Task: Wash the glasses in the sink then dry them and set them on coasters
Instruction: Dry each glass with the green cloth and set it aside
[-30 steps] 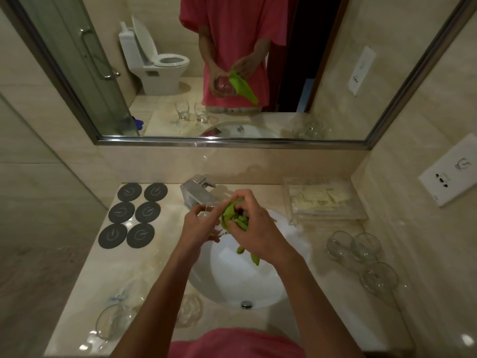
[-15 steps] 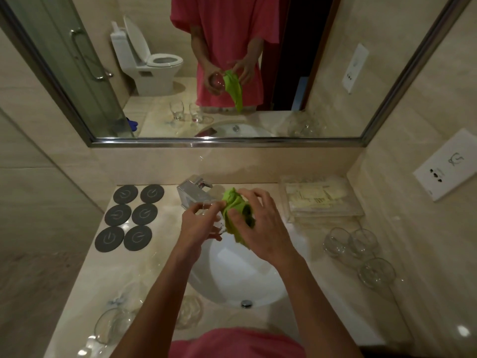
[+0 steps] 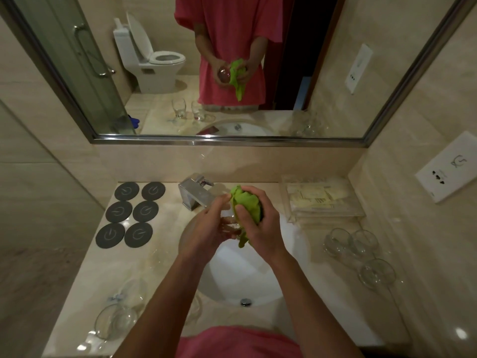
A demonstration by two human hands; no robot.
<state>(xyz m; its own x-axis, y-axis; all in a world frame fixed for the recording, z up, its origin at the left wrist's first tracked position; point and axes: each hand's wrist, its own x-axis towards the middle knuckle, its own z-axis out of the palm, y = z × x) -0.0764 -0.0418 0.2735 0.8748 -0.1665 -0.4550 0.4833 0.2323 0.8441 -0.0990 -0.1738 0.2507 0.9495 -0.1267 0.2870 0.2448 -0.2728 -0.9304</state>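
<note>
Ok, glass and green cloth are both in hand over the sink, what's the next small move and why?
Probably keep turning the glass in the left hand while the right hand works the green cloth round it. The cloth is bunched against the glass, so drying looks unfinished, and all six coasters wait bare on the left.

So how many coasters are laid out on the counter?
6, all dark round coasters left of the tap, in two columns of three: back pair, middle pair, front pair. None holds a glass; none looks hidden.
</note>
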